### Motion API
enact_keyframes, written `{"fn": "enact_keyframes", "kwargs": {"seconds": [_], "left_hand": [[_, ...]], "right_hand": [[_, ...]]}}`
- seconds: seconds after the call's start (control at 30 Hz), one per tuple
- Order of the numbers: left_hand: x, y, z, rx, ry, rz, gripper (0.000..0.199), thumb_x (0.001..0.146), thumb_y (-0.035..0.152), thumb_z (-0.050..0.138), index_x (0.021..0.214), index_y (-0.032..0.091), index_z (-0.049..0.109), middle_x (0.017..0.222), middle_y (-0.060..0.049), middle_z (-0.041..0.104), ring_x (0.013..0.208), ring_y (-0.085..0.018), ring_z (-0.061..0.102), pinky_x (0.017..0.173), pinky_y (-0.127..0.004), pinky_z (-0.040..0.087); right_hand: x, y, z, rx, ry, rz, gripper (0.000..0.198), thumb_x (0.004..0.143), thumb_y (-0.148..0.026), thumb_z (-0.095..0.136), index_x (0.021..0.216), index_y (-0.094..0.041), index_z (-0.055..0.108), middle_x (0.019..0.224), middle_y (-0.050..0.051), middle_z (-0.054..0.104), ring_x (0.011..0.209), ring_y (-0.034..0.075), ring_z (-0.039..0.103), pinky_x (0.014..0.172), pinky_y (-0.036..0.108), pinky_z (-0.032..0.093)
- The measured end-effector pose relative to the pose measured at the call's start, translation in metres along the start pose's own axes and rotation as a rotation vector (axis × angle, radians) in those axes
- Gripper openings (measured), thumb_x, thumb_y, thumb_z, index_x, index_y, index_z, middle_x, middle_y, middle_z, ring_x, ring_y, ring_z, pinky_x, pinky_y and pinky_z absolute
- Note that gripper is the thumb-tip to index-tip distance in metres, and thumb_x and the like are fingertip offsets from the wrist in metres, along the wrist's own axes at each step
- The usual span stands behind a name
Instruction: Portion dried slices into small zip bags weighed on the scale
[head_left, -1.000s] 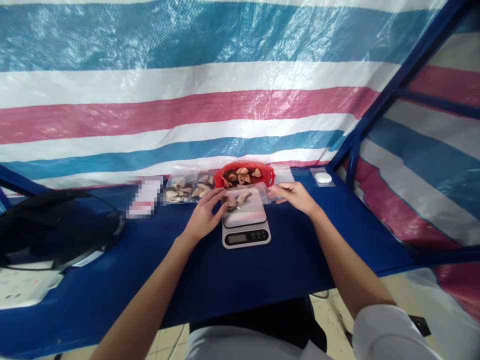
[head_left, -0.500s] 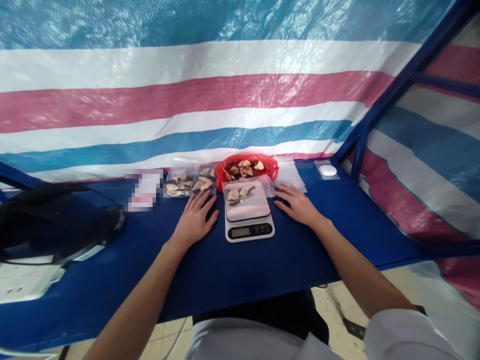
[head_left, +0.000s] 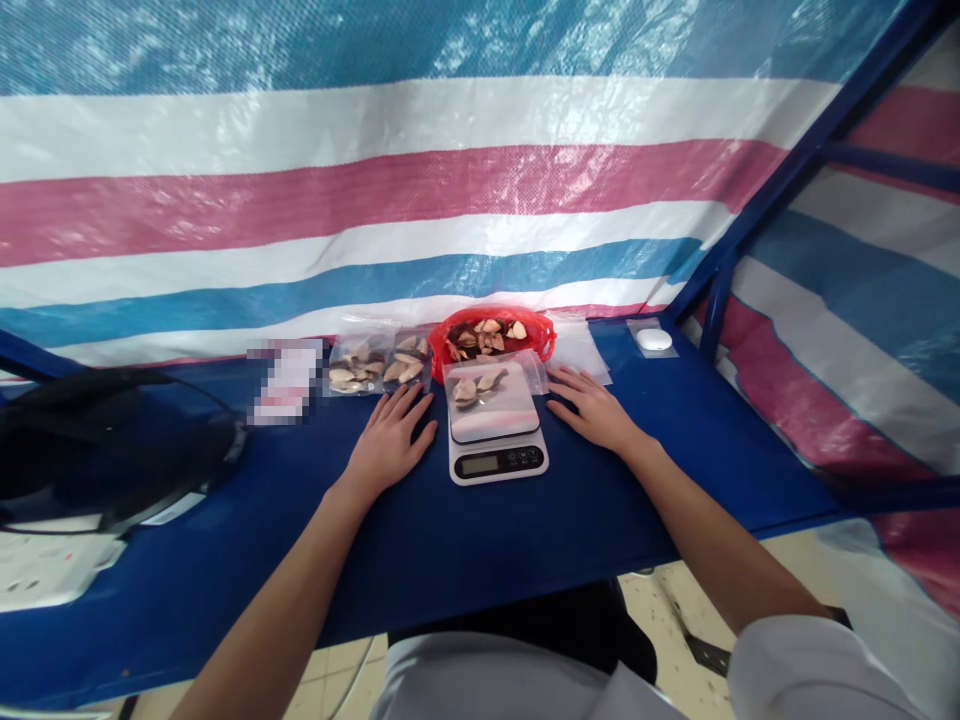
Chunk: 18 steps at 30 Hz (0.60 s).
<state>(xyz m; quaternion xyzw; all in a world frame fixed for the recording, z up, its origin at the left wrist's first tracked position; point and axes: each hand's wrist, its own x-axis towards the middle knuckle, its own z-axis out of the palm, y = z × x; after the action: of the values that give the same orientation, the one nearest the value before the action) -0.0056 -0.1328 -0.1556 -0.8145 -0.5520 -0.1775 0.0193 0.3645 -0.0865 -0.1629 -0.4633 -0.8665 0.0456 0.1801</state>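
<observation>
My left hand rests flat on the blue table, fingers spread, left of a white digital scale. On the scale's plate lies a clear plastic bag with a few pale, brown-edged dried slices in it. To the right of the scale, my right hand lies palm down with fingers apart, holding nothing. Behind the scale sits a red plastic bag with its mouth open, full of similar slices. Filled clear bags lie just beyond my left fingertips.
Flat clear bags lie behind my right hand. A white oval object sits on a small bag at the right. At the left are a blurred-out paper, a black bag-like item and a white power strip. Striped sheeting hangs behind the table.
Both hands stay where they were, flat on the table. The view has shifted very slightly; nothing else has visibly moved.
</observation>
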Motion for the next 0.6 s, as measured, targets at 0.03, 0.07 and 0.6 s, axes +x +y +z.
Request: {"fn": "enact_keyframes", "kwargs": {"seconds": [0.03,0.07,0.6], "left_hand": [[0.0,-0.0001,0.0,-0.002,0.0,0.001,0.056,0.101,0.048,0.04,0.141,0.014,0.06,0.153,-0.017,0.052,0.145,-0.037,0.044,0.12,-0.059,0.034],[0.0,-0.0002,0.0,-0.004,0.0,0.002,0.056,0.101,0.048,0.04,0.141,0.014,0.06,0.153,-0.017,0.052,0.145,-0.037,0.044,0.12,-0.058,0.034],[0.0044,0.0054,-0.0054,-0.032,0.145,0.086,0.043,0.101,0.041,0.047,0.132,0.017,0.065,0.143,-0.017,0.061,0.136,-0.034,0.055,0.114,-0.054,0.044]], "right_hand": [[0.0,-0.0007,-0.0002,-0.004,0.003,-0.001,0.042,0.104,-0.04,0.044,0.138,-0.025,0.064,0.156,0.005,0.05,0.146,0.03,0.044,0.123,0.054,0.034],[-0.0001,-0.0015,-0.0004,-0.009,0.007,-0.002,0.042,0.104,-0.04,0.044,0.138,-0.025,0.064,0.156,0.006,0.05,0.146,0.03,0.045,0.123,0.053,0.034],[0.0036,-0.0066,-0.0096,0.027,0.076,-0.003,0.038,0.101,-0.035,0.051,0.133,-0.023,0.067,0.15,0.008,0.057,0.141,0.032,0.052,0.116,0.05,0.046]]}}
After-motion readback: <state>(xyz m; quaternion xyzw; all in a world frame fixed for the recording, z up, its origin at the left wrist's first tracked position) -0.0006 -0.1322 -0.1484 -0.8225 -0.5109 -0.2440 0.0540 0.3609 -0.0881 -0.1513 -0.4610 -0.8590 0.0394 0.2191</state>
